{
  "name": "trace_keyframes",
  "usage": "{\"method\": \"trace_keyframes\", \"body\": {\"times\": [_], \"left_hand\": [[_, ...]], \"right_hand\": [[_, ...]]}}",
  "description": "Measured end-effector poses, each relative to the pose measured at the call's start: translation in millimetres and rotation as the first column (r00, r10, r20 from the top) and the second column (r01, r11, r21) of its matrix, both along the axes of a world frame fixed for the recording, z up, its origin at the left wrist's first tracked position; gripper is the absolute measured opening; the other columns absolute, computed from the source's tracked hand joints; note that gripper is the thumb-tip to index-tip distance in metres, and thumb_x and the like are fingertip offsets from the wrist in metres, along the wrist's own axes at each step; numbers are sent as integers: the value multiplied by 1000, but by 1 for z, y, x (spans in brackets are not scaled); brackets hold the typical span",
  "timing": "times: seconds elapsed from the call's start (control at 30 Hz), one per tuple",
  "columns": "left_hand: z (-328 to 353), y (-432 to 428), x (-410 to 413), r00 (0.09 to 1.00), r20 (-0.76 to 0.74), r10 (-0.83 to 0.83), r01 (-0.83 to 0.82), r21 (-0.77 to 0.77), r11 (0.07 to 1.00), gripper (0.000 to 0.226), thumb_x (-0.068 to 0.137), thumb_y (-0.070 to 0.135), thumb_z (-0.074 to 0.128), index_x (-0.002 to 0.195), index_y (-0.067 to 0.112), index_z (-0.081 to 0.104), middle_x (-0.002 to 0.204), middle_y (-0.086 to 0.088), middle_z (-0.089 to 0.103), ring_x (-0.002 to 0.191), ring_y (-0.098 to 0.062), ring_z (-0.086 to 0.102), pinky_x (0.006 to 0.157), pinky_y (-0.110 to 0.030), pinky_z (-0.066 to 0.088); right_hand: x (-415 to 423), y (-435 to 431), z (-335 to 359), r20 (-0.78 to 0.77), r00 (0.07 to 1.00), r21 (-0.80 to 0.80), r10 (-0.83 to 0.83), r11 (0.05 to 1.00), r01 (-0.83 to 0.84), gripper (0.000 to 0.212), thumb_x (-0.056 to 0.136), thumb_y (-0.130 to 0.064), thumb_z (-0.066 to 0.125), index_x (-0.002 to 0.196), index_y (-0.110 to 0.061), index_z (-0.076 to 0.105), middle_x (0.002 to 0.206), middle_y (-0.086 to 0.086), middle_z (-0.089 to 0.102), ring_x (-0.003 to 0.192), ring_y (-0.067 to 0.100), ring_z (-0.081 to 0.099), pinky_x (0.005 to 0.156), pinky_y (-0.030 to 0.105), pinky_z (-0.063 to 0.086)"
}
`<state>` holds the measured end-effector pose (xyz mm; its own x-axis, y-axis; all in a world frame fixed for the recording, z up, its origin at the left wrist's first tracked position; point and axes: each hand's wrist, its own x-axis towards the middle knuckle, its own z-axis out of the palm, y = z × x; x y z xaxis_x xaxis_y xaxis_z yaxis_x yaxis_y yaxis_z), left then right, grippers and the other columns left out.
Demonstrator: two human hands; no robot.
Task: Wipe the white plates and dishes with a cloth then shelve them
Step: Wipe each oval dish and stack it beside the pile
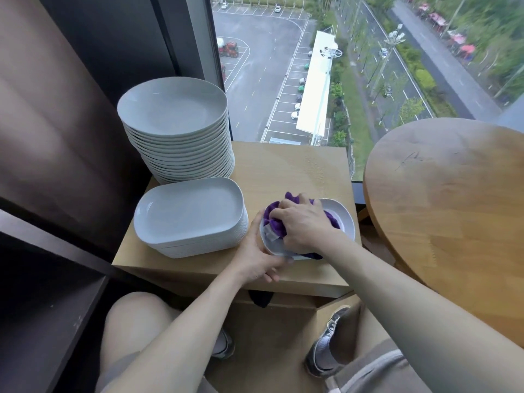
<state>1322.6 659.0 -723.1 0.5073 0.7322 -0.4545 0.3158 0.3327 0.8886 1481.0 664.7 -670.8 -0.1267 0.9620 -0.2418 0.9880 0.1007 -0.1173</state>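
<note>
A small white dish (pixel 344 219) lies on a low wooden stand (pixel 297 168), near its front right corner. My right hand (pixel 303 225) grips a bunched purple cloth (pixel 273 222) and presses it into the dish. My left hand (pixel 255 259) holds the dish's near left rim, fingers curled under its edge. To the left lies a stack of white rectangular dishes (pixel 190 217). Behind that stands a tall stack of round white plates (pixel 175 126).
A round wooden table (pixel 448 199) stands to the right. Dark shelving (pixel 48 293) runs along the left, with a brown curtain (pixel 56 123) behind it. A floor-to-ceiling window (pixel 354 66) lies just beyond the stand. My knees and shoes are below.
</note>
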Motion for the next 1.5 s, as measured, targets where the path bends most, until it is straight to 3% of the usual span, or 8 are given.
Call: {"method": "trace_keyframes", "body": {"times": [0.17,0.3,0.4,0.6,0.9,1.17,1.33,1.5], "left_hand": [[-1,-3,1,1000,-10,29,-28,45,999,121,81,-6,80,159,53,8,140,3,60,54,-26,68,46,-35,55],[6,-5,1,999,-37,31,-28,57,998,116,84,4,82,160,50,8,126,12,62,68,-19,72,51,-37,58],[6,-6,0,998,-35,45,-43,47,998,118,81,6,85,160,54,11,129,-6,63,59,-17,70,55,-34,58],[2,-3,0,997,-67,47,-42,75,996,125,73,14,93,156,59,11,147,-12,48,60,-30,73,55,-34,59],[6,-2,3,996,-89,31,-25,68,997,122,76,13,91,156,58,10,149,-2,42,60,-30,71,57,-34,59],[6,-4,3,998,-50,36,-33,63,997,117,77,7,89,154,54,15,138,8,52,57,-21,70,55,-35,59],[1,-3,4,997,-15,71,-70,58,996,120,73,-7,84,153,56,20,137,-4,61,65,-26,69,49,-37,55],[3,-5,5,998,-34,57,-55,63,997,115,83,-6,78,159,48,11,140,3,58,67,-21,70,48,-38,56]], "right_hand": [[-11,-12,3,-3,992,-10,127,992,-127,39,82,-33,64,120,-36,59,115,-14,50,114,25,37,83,42,30],[5,-27,5,7,989,-63,146,987,-145,26,89,-46,61,113,-35,64,109,-13,53,105,23,38,80,39,27],[25,-38,12,50,995,-131,89,988,-82,24,90,-37,58,112,-31,64,111,-7,54,103,25,39,80,40,31],[79,-45,22,175,974,-211,-142,961,178,18,85,-24,54,101,-29,61,108,-6,50,102,24,35,82,42,33],[54,-9,14,130,944,-105,-304,942,318,29,85,-23,54,114,-24,58,122,7,52,118,35,38,90,45,35],[0,-4,2,142,988,-6,-64,998,65,40,84,-38,63,120,-23,59,129,3,51,122,35,38,96,49,34],[-24,-7,-4,134,989,83,70,993,-81,35,91,-44,57,118,-21,62,127,-1,54,122,32,38,96,51,32],[-3,-25,0,-33,982,39,188,982,-187,29,95,-49,55,107,-26,68,118,-13,57,109,24,36,83,40,19]]}}
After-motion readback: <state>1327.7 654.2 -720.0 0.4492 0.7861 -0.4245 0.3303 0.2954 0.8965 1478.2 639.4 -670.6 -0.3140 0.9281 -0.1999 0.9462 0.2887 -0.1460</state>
